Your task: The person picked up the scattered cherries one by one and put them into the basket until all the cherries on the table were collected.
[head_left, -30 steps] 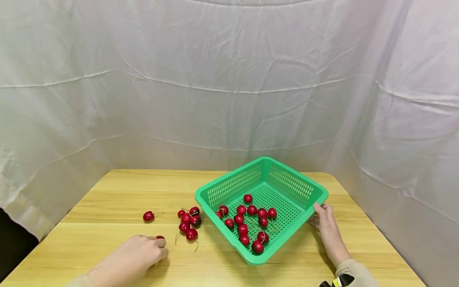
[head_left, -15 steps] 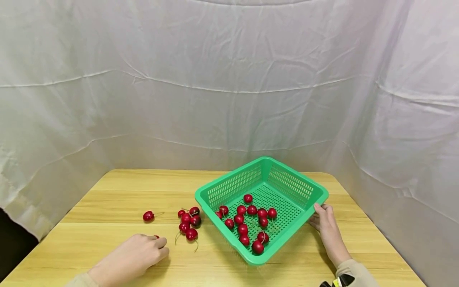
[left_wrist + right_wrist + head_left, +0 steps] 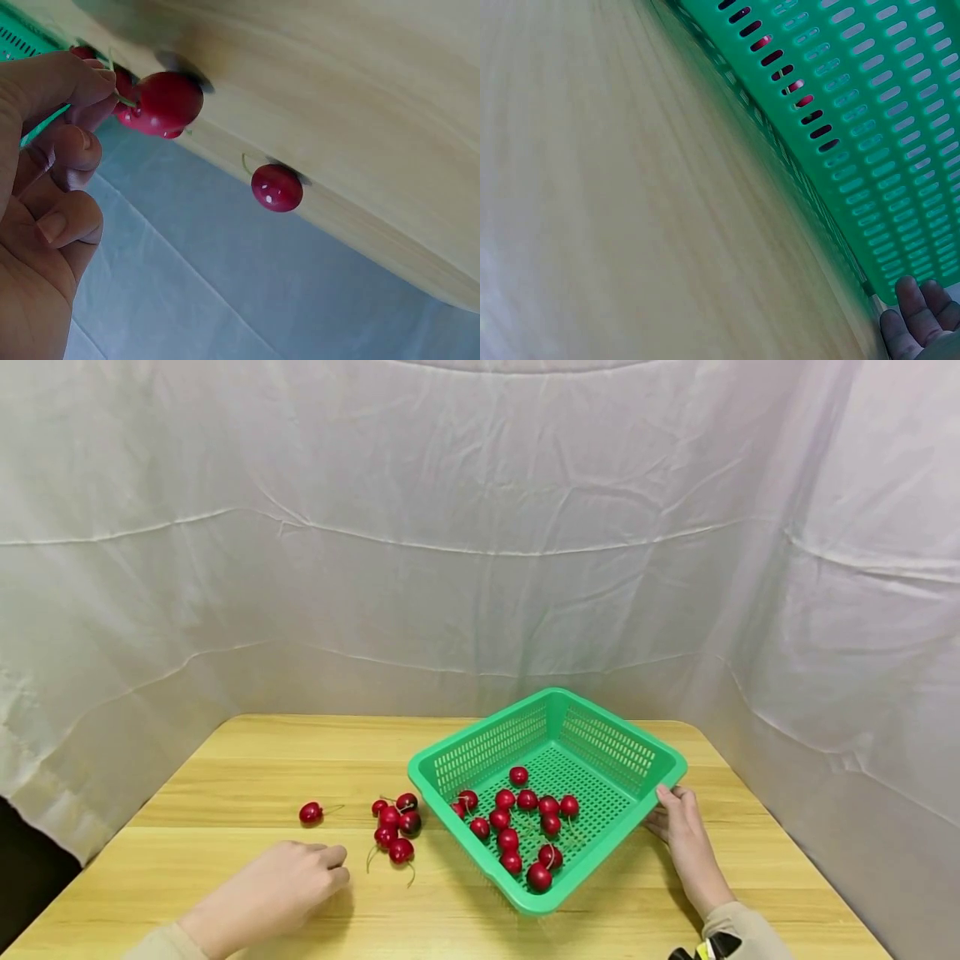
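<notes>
My left hand (image 3: pixel 273 887) is low over the table, left of the basket. In the left wrist view its thumb and finger pinch the thin green stem of a red cherry (image 3: pixel 169 103); the head view hides that fruit behind the hand. A small group of cherries (image 3: pixel 388 817) lies just right of this hand, some with stems. Farther back is a lone cherry (image 3: pixel 311 813). My right hand (image 3: pixel 688 850) grips the near right side of a green plastic basket (image 3: pixel 611 849), thumb at the rim. Several cherries (image 3: pixel 507 839) lie inside it.
The light wooden table (image 3: pixel 300 752) has rounded back corners. Pale grey curtains (image 3: pixel 480 593) hang behind it and along both sides. In the right wrist view, red fruit shows through slots in the basket wall.
The left hand has shifted slightly, and the red fruit visible at its fingertips earlier is now hidden in the head view. The right hand and basket have stayed still.
</notes>
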`<act>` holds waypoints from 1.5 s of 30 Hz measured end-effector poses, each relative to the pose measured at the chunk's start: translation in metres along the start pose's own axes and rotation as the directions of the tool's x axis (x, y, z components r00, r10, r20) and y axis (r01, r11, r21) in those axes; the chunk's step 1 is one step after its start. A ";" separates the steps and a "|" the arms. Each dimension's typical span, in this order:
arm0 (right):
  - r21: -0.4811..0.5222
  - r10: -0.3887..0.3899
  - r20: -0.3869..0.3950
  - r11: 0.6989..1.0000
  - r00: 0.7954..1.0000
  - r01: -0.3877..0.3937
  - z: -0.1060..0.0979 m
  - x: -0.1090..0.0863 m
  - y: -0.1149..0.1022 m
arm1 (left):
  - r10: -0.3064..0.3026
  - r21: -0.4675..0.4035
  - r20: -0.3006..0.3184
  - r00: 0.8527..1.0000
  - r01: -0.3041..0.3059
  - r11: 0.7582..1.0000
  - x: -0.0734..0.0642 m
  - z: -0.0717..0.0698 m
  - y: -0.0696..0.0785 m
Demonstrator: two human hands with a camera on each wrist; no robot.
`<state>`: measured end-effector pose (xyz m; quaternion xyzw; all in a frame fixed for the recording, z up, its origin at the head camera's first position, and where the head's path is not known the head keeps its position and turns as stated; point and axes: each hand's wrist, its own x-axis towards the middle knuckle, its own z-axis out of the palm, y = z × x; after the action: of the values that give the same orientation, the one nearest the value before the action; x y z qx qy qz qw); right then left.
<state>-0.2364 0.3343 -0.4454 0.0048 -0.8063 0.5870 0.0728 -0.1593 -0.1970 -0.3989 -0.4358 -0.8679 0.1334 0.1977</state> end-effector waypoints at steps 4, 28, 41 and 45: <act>0.007 -0.020 -0.007 1.000 1.000 0.020 0.000 0.000 0.001 | -0.018 -0.020 -0.002 1.000 0.018 1.000 0.003 -0.007 -0.003; 0.017 -0.018 -0.028 1.000 0.999 0.019 0.001 0.001 0.000 | -0.069 -0.178 -0.178 0.982 0.036 0.983 0.055 -0.063 -0.040; 0.019 -0.005 -0.001 1.000 1.000 0.005 0.001 0.000 -0.002 | -0.040 -0.211 -0.195 0.980 -0.002 0.977 0.093 -0.081 -0.044; 0.020 -0.004 -0.002 1.000 1.000 0.004 0.001 0.000 -0.002 | -0.022 -0.218 -0.186 0.982 -0.019 0.976 0.108 -0.085 -0.044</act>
<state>-0.2361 0.3323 -0.4440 0.0068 -0.8003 0.5949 0.0747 -0.2097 -0.1303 -0.2815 -0.4648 -0.8551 -0.0047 0.2295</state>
